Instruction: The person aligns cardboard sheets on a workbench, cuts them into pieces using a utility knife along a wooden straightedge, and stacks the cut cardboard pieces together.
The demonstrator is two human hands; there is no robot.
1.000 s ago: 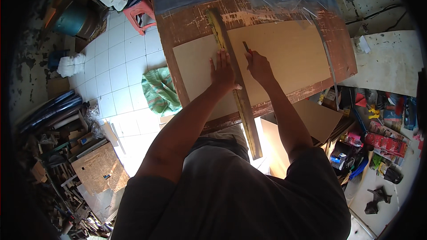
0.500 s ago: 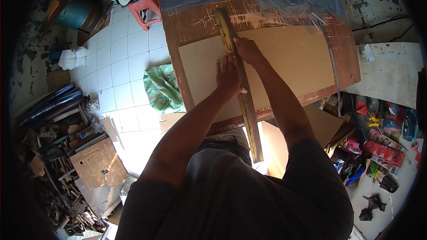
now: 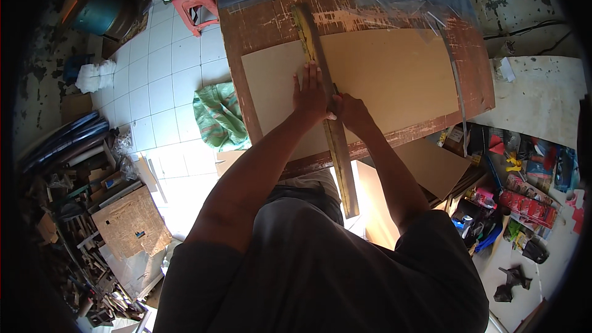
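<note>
We press our left hand (image 3: 310,94) flat, fingers spread, on the board (image 3: 394,80) and against the left edge of the long yellow ruler (image 3: 325,111); it grips nothing, only bears down. Our right hand (image 3: 351,113) sits just right of it, touching the ruler's other edge, curled closed; whatever it pinches is too small to tell. The ruler runs from beyond our fingertips, across the board, between both hands and back past the near edge of the table (image 3: 271,21), its tail hanging over open air beside our body.

Right of the right hand the board lies bare out to its far edge, wide room to slide. Left of the left hand only a narrow strip of board remains before its edge, then a band of worn table, then the drop to the tiled floor (image 3: 166,92), where a green sack (image 3: 219,117) lies.
</note>
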